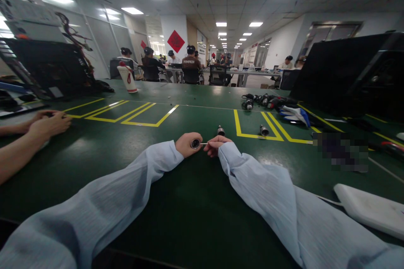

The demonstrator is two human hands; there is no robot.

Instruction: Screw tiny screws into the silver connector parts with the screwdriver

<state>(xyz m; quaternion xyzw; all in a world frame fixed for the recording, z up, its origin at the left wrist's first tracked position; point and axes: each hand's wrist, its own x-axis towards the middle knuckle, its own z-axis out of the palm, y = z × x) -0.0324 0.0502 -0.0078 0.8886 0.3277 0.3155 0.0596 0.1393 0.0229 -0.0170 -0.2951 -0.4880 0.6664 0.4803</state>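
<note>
My left hand (187, 143) is closed around a small round metal part (195, 143) whose dark open end faces me. My right hand (217, 145) pinches a thin metal pin (203, 143), its tip at the round part's opening. Both hands rest on the green table mat (176, 201), forearms in pale blue sleeves. Two similar small metal cylinders lie just beyond: one (220, 130) right behind my hands, another (264, 130) inside a yellow-taped box.
A co-worker's bare arms and clasped hands (47, 124) rest at the left. A pile of metal parts (259, 101) and blue-white gloves (295, 114) lie at the right rear. A white device (369, 210), a white bottle (128, 77) and dark cases also stand around.
</note>
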